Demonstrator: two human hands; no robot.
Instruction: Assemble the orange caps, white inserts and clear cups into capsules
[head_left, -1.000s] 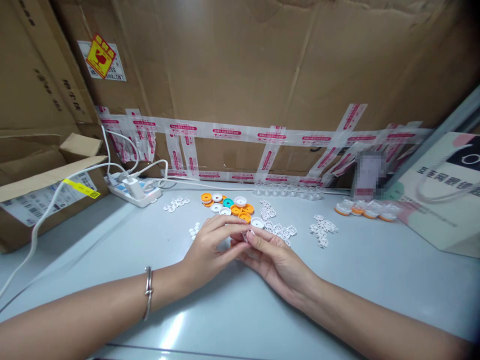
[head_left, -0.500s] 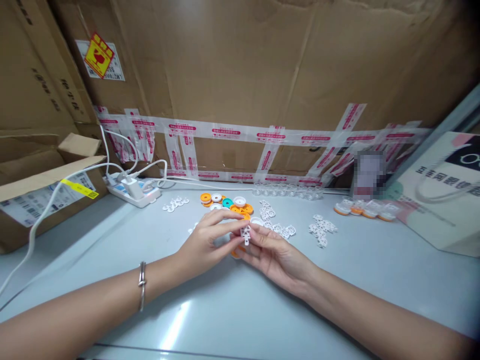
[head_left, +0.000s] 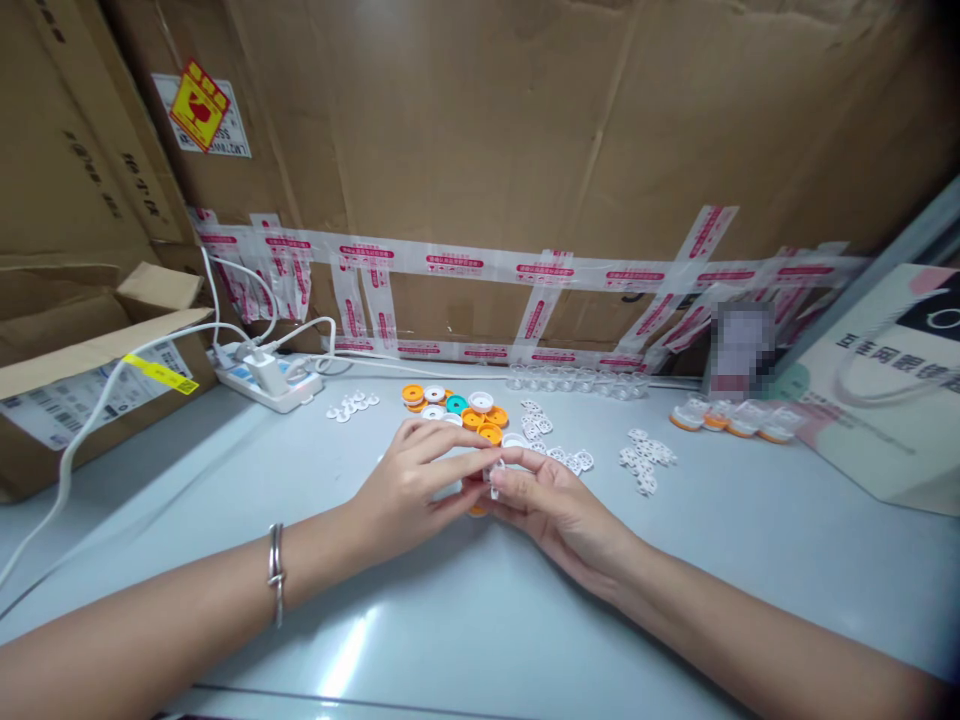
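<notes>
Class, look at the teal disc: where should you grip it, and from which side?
Pinch the rim of the teal disc at opposite edges, coming down from above. It lies flat with its round rim uppermost, and white discs and orange discs crowd it, so a sideways reach would likely bump them.

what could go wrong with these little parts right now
The small white part is held only at the fingertips of the left hand and right hand, so it could slip and drop. The fingers hide much of it and of the orange piece below, so a crooked fit might go unnoticed. The coloured discs lie bunched just beyond the fingers, some overlapping, and a knuckle could knock them.
</notes>
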